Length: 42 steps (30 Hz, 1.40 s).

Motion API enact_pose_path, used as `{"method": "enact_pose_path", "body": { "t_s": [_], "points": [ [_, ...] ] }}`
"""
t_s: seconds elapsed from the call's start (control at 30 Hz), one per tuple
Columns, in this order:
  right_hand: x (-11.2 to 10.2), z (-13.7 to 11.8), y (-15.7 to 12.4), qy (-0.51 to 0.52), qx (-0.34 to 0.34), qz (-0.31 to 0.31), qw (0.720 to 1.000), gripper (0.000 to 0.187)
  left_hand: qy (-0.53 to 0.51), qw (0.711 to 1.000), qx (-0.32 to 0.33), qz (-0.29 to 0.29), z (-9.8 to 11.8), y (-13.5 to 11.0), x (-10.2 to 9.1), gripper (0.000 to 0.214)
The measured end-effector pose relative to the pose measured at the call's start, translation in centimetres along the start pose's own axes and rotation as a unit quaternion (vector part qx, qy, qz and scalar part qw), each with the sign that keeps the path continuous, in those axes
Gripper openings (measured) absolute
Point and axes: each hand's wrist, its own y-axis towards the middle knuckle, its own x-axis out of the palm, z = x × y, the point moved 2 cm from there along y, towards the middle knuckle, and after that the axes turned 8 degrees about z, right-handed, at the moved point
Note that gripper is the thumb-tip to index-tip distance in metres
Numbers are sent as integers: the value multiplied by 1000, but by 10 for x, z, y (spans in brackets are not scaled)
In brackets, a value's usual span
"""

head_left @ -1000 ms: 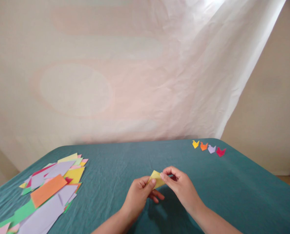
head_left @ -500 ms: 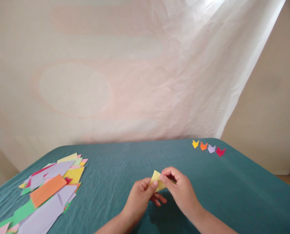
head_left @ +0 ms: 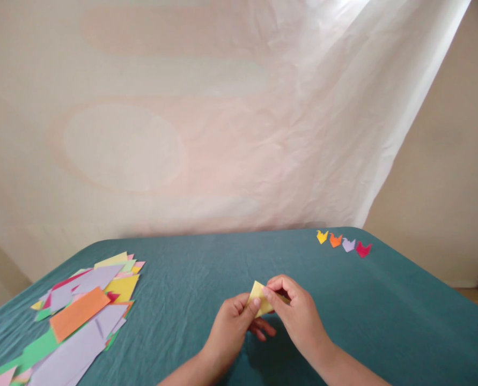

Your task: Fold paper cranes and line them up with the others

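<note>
A small folded piece of pale yellow paper (head_left: 258, 295) is held between both hands above the near middle of the table. My left hand (head_left: 231, 324) pinches its lower left part, thumb on top and the other fingers beneath. My right hand (head_left: 297, 311) grips its right side between thumb and fingertips. The paper's upper corner sticks up between the two hands; its right part is hidden behind the right thumb and fingers.
A spread of coloured paper sheets lies on the left, with an orange sheet (head_left: 80, 314) and a lilac sheet (head_left: 72, 351) on top. Small folded paper birds, among them an orange bird (head_left: 336, 240), stand in a row at the far right of the green-covered table (head_left: 190, 284).
Almost nothing differs. Both hands keep their hold on the yellow paper, with only a very slight shift of the fingers.
</note>
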Motion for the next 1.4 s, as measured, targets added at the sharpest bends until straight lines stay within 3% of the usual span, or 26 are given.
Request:
{"method": "enact_pose_path", "body": {
  "t_s": [0.47,0.73,0.9,1.4],
  "points": [
    [0,0,-1,2,-6,4,1000,16,-1,1000,0,-1,2,-1,0,42],
    [0,2,-1,9,30,-6,1000,14,12,1000,13,1,1,-1,-2,40],
    [0,-6,0,11,-10,-41,999,15,31,999,20,8,3,-1,-1,40],
    [2,-9,-2,6,-45,-41,998,24,27,999,15,19,1,-1,-1,40]
  ]
}}
